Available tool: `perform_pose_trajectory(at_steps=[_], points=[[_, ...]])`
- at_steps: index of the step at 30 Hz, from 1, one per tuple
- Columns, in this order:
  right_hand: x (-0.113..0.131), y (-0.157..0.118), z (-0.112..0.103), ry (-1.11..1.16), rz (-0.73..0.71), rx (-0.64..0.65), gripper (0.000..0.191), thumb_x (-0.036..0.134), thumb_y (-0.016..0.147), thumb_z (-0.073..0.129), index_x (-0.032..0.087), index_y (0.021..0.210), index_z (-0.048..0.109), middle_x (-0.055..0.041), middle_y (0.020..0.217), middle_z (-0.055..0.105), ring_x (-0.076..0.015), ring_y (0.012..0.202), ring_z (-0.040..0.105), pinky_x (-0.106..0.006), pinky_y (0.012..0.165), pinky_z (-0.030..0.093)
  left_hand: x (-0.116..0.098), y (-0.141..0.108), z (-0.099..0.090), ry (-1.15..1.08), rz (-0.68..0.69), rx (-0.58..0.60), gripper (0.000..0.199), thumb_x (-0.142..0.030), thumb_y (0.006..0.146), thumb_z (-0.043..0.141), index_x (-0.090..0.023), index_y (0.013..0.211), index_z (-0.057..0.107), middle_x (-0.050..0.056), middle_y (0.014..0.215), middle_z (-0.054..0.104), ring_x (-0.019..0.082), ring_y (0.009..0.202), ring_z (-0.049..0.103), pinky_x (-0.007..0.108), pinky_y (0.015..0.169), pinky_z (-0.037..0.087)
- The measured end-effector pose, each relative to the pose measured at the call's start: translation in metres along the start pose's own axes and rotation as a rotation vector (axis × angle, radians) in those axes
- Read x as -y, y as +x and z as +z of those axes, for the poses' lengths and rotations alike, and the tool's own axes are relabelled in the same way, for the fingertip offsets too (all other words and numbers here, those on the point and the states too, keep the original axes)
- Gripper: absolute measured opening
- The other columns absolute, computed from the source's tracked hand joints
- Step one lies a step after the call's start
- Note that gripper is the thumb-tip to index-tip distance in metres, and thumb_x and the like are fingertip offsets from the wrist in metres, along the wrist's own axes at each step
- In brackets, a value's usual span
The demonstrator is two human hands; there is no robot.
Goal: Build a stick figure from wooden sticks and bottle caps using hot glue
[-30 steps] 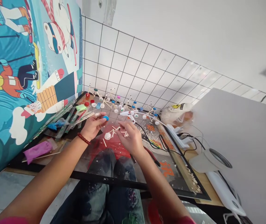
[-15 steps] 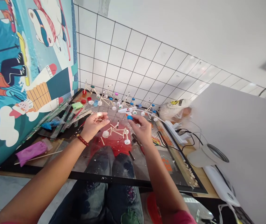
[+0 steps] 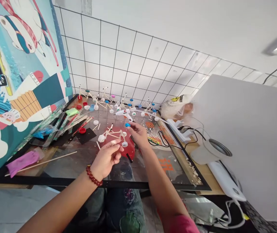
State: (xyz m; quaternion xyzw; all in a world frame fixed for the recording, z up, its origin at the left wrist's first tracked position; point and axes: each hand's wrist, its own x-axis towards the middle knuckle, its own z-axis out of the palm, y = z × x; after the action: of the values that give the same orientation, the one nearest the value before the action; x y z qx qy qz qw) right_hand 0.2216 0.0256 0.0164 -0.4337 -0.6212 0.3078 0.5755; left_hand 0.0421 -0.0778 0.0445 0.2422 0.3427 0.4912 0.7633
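My right hand is pinched on a small blue round piece, held above the work surface. A small bicycle-like model of wooden sticks with white cap wheels stands on a red translucent sheet. My left hand reaches to the near side of this model, fingers loosely curled and apart, a white wrap on one finger. Its fingertips overlap the frame close to the right-hand wheels; whether they touch it I cannot tell. A white glue gun lies just behind the model.
Several similar stick models with coloured tops line the back. Left are a green packet, a red cap, loose sticks and a pink bag. A power strip, black cable and white lampshade-like object stand right.
My left hand has moved right and nearer, coming to the stick model. My right hand still holds the blue piece beside it. The view has shifted slightly to the right.
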Motion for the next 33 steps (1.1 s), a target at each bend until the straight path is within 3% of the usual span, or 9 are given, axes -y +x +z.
perform_pose_trajectory(at_steps=[4, 10, 19, 27, 33], points=[[0.003, -0.005, 0.001, -0.092, -0.066, 0.051, 0.028, 0.04, 0.083, 0.071, 0.02, 0.102, 0.076, -0.0066, 0.097, 0.077, -0.0191, 0.086, 0.07, -0.035, 0.084, 0.056, 0.008, 0.015, 0.012, -0.18, 0.004, 0.017, 0.021, -0.013, 0.072, 0.072, -0.015, 0.088, 0.058, -0.001, 0.07, 0.065, 0.003, 0.042, 0.044, 0.012, 0.037, 0.028], [0.013, -0.008, 0.001, -0.18, -0.172, 0.084, 0.022, 0.034, 0.086, 0.069, 0.022, 0.102, 0.077, -0.006, 0.097, 0.077, -0.0182, 0.085, 0.069, -0.033, 0.083, 0.055, 0.01, 0.025, 0.02, -0.311, 0.013, 0.027, 0.018, -0.005, 0.079, 0.059, -0.014, 0.094, 0.057, -0.001, 0.068, 0.065, 0.001, 0.037, 0.039, 0.01, 0.034, 0.027], [0.015, -0.007, 0.002, -0.249, -0.248, 0.126, 0.018, 0.029, 0.088, 0.069, 0.024, 0.103, 0.077, -0.0055, 0.096, 0.076, -0.018, 0.086, 0.068, -0.034, 0.083, 0.055, 0.018, 0.03, 0.02, -0.468, 0.059, 0.034, 0.015, -0.005, 0.081, 0.057, -0.014, 0.093, 0.057, -0.001, 0.068, 0.065, 0.001, 0.036, 0.038, 0.01, 0.032, 0.027], [0.016, -0.007, 0.006, -0.295, -0.298, 0.161, 0.018, 0.026, 0.09, 0.068, 0.024, 0.105, 0.077, -0.0062, 0.1, 0.076, -0.0188, 0.09, 0.069, -0.035, 0.086, 0.055, 0.015, 0.032, 0.02, -0.565, 0.004, 0.036, 0.018, -0.005, 0.083, 0.055, -0.011, 0.099, 0.06, 0.002, 0.07, 0.067, 0.001, 0.036, 0.039, 0.01, 0.032, 0.029], [0.014, -0.006, 0.008, -0.334, -0.293, 0.178, 0.018, 0.029, 0.09, 0.068, 0.024, 0.105, 0.076, -0.0063, 0.1, 0.076, -0.0193, 0.091, 0.069, -0.036, 0.087, 0.056, 0.013, 0.032, 0.018, -0.618, -0.036, 0.0, 0.014, -0.002, 0.084, 0.05, -0.011, 0.091, 0.059, 0.003, 0.07, 0.068, 0.001, 0.036, 0.038, 0.01, 0.032, 0.028]])
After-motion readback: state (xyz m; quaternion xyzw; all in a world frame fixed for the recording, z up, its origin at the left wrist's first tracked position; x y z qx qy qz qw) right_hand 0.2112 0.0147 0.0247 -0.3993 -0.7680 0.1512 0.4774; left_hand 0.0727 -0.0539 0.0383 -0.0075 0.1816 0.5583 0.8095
